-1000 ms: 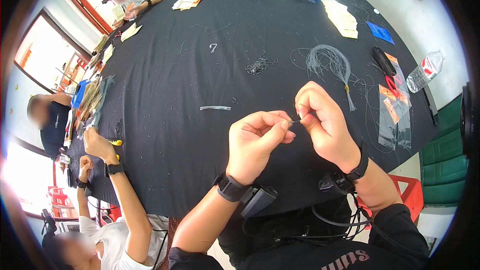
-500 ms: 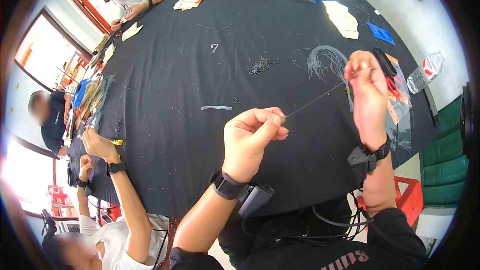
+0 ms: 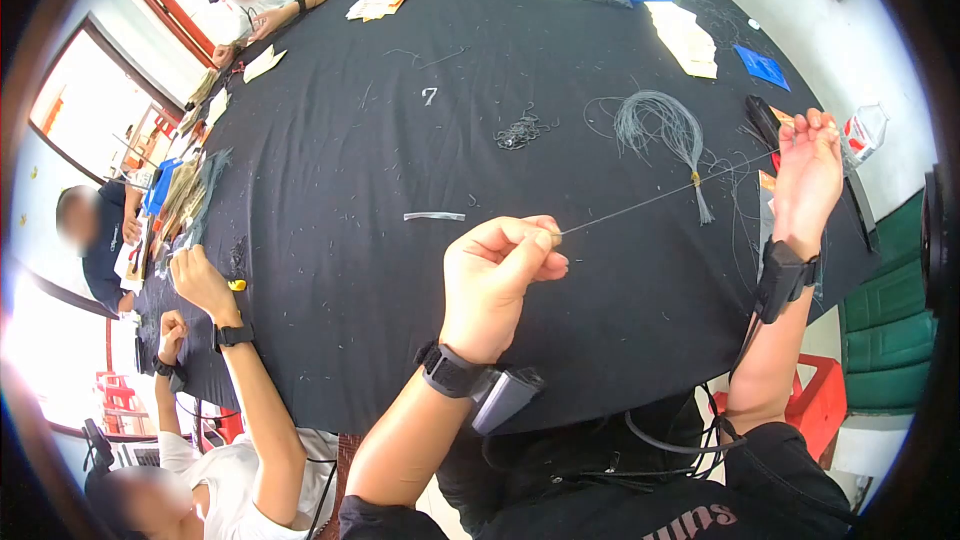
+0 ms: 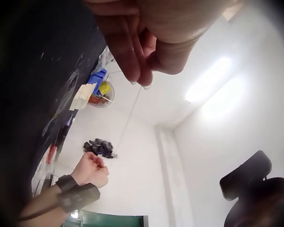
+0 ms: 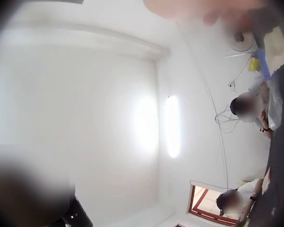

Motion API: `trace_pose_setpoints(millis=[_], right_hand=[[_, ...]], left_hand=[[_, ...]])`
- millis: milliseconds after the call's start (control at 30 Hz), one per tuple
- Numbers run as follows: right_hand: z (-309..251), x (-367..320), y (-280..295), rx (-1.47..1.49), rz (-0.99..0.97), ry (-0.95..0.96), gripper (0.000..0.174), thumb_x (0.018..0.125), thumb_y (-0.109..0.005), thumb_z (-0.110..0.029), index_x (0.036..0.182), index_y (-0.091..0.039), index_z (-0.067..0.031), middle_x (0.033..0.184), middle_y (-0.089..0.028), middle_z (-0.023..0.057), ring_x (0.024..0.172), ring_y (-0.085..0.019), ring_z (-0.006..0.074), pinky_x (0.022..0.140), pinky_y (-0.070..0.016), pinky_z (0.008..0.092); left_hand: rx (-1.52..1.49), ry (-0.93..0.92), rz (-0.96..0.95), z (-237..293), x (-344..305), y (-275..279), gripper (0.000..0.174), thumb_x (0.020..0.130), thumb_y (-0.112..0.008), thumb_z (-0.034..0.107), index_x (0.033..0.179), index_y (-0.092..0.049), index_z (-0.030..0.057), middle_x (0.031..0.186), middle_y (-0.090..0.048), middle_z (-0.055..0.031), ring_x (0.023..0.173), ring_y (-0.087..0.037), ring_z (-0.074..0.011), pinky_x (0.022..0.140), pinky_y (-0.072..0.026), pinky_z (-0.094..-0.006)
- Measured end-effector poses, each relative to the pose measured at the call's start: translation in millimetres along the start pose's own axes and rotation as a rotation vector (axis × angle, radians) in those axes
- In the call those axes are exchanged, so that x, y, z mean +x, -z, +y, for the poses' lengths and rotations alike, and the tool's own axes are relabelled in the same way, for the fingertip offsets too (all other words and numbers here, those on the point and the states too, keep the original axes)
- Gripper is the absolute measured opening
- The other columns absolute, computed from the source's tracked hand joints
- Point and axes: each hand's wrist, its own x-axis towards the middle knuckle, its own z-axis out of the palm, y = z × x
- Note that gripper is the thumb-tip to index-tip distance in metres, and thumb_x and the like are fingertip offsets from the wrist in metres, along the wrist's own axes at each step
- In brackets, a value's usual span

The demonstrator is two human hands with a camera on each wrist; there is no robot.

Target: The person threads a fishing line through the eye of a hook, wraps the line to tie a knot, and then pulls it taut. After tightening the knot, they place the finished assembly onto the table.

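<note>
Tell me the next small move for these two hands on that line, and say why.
Probably ease the right hand slightly toward the left hand: the thin line runs straight between their fingers, so pulling farther might only drag it loose.

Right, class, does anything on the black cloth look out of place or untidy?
Yes: one hook lies apart from the hook pile, and loose strands straggle beside the tied bundle. Both look stray.

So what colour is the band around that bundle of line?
The band is yellow, seen best in the head view.
</note>
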Motion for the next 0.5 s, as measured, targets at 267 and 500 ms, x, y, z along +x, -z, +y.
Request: trace_pose_setpoints(millis=[267, 500], right_hand=[[-2, 1, -3, -0.262, 0.251, 0.019, 0.018, 0.101, -0.052, -0.017, 0.112, -0.058, -0.0036, 0.108, -0.058, 0.0031, 0.095, -0.052, 0.0129, 0.088, -0.0403, 0.0321], [8, -20, -27, -0.705, -0.148, 0.355, 0.019, 0.096, -0.056, -0.010, 0.112, -0.061, -0.0019, 0.107, -0.063, 0.0043, 0.101, -0.058, 0.0124, 0.092, -0.0430, 0.0263]], left_hand=[[0.011, -0.027, -0.032, -1, 0, 1, 0.006, 0.090, -0.064, 0.002, 0.085, -0.067, 0.0016, 0.097, -0.067, -0.0126, 0.065, -0.064, -0.0118, 0.064, -0.0549, -0.0252], [0.213, -0.200, -0.052, 3, -2, 1, 0.005, 0.088, -0.065, 0.001, 0.083, -0.066, 0.0011, 0.099, -0.068, -0.0123, 0.063, -0.059, -0.0076, 0.058, -0.0472, -0.0210]])
